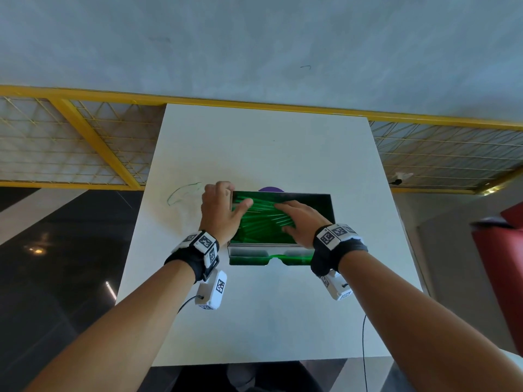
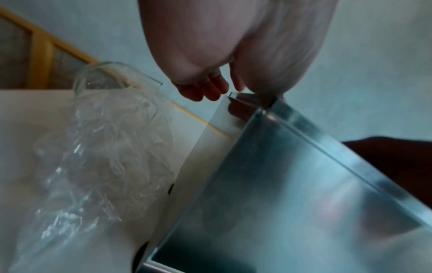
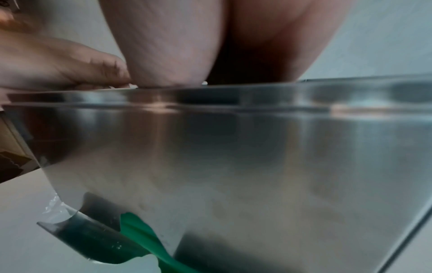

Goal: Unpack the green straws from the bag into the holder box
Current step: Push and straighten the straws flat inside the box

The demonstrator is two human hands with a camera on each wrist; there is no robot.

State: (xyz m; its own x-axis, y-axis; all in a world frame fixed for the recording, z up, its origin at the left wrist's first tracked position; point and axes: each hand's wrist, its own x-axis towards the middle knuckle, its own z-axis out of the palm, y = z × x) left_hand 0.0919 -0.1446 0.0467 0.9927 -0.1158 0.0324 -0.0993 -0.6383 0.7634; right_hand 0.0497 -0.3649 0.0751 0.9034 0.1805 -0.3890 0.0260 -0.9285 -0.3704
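Already the green straws point(image 1: 263, 219) lie in a loose criss-cross heap inside the metal holder box point(image 1: 325, 206), so the emptying step looks done & the levelling step is in hand. Right hand point(image 1: 300, 222) lies flat on top of the heap, fingers straight and slightly spread, palm down, pressing rather than gripping anything. Left hand point(image 1: 219, 210) sits at the box's left wall: thumb reaches over the rim toward the straws, the other fingers curl round the outside of the far left corner (the left wrist view shows fingertips point(image 2: 205, 90) just at that corner edge), so it steadies the box. Just beyond and left of the left hand the clear plastic bag point(image 2: 105, 147) lies crumpled on the white table point(image 1: 268, 306), apparently empty, tho its far end is hard to read. Below the right wrist, green shows thru the dispenser slot point(image 1: 278, 258) at the box's near bottom edge.

Next move, as I judge it: sweep the right palm sideways to turn crossed straws parallel w/ the box's long side, while the left keeps the box from sliding.
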